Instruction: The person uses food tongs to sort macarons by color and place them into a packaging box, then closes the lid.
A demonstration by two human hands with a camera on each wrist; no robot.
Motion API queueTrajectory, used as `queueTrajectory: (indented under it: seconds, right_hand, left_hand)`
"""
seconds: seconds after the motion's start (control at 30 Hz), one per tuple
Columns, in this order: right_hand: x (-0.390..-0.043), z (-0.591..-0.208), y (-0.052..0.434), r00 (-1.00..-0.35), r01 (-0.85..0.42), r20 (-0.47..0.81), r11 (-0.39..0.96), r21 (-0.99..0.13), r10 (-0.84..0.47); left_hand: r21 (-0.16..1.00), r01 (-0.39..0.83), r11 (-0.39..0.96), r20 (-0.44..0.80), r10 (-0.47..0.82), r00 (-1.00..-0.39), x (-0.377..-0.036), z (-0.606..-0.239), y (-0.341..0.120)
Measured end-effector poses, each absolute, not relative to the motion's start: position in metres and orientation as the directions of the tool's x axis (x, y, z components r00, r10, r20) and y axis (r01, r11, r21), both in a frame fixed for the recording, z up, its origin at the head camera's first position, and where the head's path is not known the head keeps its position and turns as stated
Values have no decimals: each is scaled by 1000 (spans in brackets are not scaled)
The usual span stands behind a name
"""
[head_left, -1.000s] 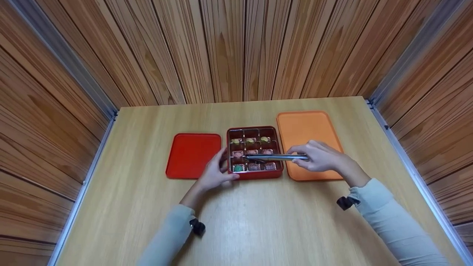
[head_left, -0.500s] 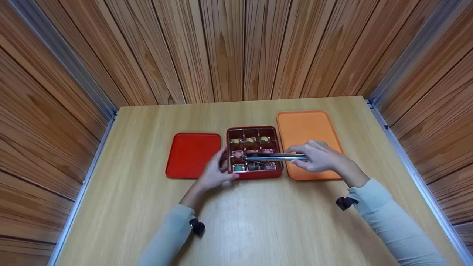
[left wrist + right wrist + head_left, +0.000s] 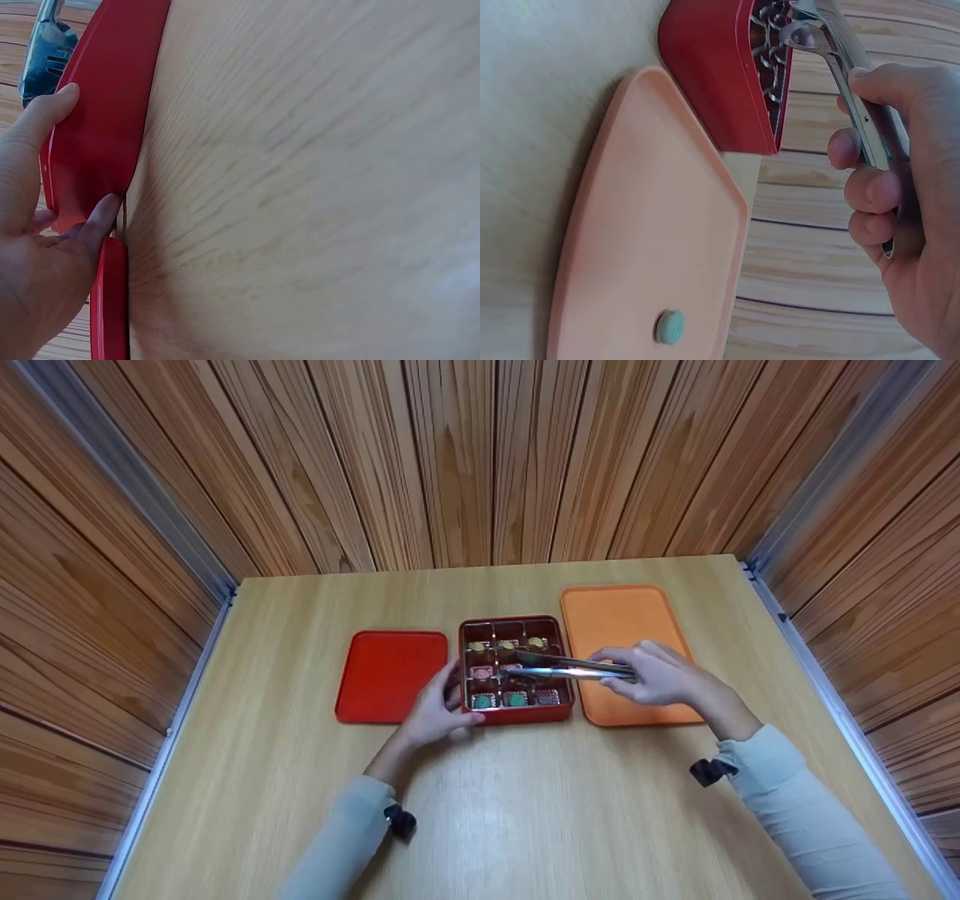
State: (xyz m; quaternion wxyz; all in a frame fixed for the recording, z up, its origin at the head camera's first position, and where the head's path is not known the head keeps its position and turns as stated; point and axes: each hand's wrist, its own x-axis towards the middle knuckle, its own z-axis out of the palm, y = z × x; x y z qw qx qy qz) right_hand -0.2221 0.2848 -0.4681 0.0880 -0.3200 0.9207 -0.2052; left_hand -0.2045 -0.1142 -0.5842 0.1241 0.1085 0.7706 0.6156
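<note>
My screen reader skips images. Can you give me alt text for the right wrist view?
A right hand holds metal tongs over a red compartment box. Beside the box lies an orange tray with one small green piece on it, all on a wooden table.

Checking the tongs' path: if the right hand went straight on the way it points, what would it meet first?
Probably the red box: the right hand points its tongs leftward over the compartments; their height is unclear.

The tongs [image 3: 574, 669] hide part of the red box [image 3: 525, 715]. The little sweets [image 3: 514, 700] inside are too small to tell.
</note>
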Motion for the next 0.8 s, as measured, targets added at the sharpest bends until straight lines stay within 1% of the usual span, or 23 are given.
queueTrajectory:
  seconds: [0.27,0.43,0.63,0.8]
  right_hand:
    - [-218,-464,308,-803,-537,24,706,-461,-596]
    - [-216,-462,323,-829,-516,62,716,-471,-556]
    - [-214,-462,338,-845,-500,100,710,-496,-525]
    - [-212,-461,351,-857,-486,121,710,-509,-500]
  left_hand:
    - [976,38,214,-35,328,-944,-205,-585,-114]
    - [968,61,241,-23,331,-943,-205,-587,-116]
    - [975,25,219,-49,328,-943,-204,-587,-116]
    - [977,23,213,-48,324,-945,-204,-586,-115]
